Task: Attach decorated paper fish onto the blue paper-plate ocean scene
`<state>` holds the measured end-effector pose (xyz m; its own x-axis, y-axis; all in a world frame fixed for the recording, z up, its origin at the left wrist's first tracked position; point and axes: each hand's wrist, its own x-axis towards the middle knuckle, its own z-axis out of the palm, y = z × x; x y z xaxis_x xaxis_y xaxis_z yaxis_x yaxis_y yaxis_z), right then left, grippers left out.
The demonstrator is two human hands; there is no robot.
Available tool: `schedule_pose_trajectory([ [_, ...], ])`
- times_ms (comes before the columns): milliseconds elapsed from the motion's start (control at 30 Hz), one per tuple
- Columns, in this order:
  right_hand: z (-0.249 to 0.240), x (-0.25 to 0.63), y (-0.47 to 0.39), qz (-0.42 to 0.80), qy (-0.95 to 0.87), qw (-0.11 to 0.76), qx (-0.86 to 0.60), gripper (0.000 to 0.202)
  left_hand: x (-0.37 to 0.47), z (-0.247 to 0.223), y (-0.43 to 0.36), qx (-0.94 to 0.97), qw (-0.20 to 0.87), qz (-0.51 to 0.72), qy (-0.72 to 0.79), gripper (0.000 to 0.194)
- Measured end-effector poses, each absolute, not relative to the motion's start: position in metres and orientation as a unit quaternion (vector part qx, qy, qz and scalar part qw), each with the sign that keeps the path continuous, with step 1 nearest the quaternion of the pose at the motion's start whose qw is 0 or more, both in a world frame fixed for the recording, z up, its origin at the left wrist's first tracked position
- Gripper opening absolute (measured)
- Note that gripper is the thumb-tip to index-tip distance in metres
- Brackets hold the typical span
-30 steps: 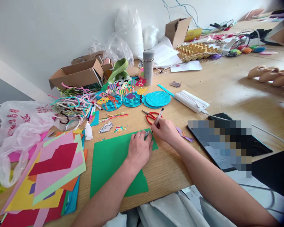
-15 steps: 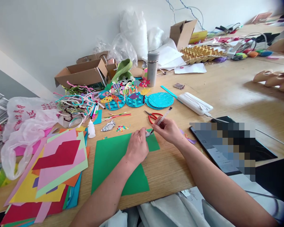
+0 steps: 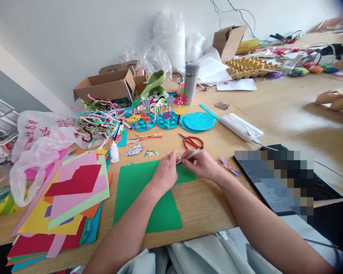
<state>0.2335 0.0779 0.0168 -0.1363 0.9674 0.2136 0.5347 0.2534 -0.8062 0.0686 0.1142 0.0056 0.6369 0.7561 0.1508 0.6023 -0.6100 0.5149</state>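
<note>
My right hand (image 3: pixel 199 164) is closed around a slim white pen (image 3: pixel 194 153), tilted with its tip low against the green sheet. Under that tip lies a small whitish cutout (image 3: pixel 178 161), mostly covered by my fingers; its shape cannot be made out. My left hand (image 3: pixel 166 168) rests on the green paper (image 3: pixel 143 190), fingers stretched forward and lying flat against the cutout's left side. Just beyond my right hand are red-handled pliers (image 3: pixel 193 142). A grey-patterned paper fish (image 3: pixel 135 149) and a pile of colourful confetti bits (image 3: pixel 151 153) lie past my left hand.
Stacked coloured paper (image 3: pixel 74 190) and a white glue bottle (image 3: pixel 114 153) are at left. Blue discs (image 3: pixel 200 121), fish decorations (image 3: pixel 160 108) and a grey flask (image 3: pixel 191 85) stand behind. On the right are a white power bank (image 3: pixel 241 126) and a tablet (image 3: pixel 263 190).
My right hand has shifted slightly left, closer to my left hand, and the pen leans lower. The whole view has moved a little, so the table things appear further right.
</note>
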Motion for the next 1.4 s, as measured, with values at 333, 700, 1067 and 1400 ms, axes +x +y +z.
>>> schedule_pose_trajectory([
  [333, 0.006, 0.234, 0.081, 0.272, -0.717, 0.369, -0.525, 0.015, 0.067, 0.004, 0.115, 0.870, 0.238, 0.187, 0.388, 0.051],
  [700, 0.005, 0.233, 0.080, 0.249, -0.728, 0.368, -0.523, 0.013, 0.068, 0.002, 0.116, 0.873, 0.232, 0.189, 0.386, 0.048],
  [1067, 0.008, 0.235, 0.078, 0.248, -0.729, 0.350, -0.534, 0.012, 0.068, 0.004, 0.114, 0.875, 0.229, 0.188, 0.384, 0.046],
  [1400, 0.011, 0.235, 0.078, 0.241, -0.728, 0.357, -0.534, 0.009, 0.068, -0.002, 0.116, 0.881, 0.216, 0.207, 0.366, 0.042],
])
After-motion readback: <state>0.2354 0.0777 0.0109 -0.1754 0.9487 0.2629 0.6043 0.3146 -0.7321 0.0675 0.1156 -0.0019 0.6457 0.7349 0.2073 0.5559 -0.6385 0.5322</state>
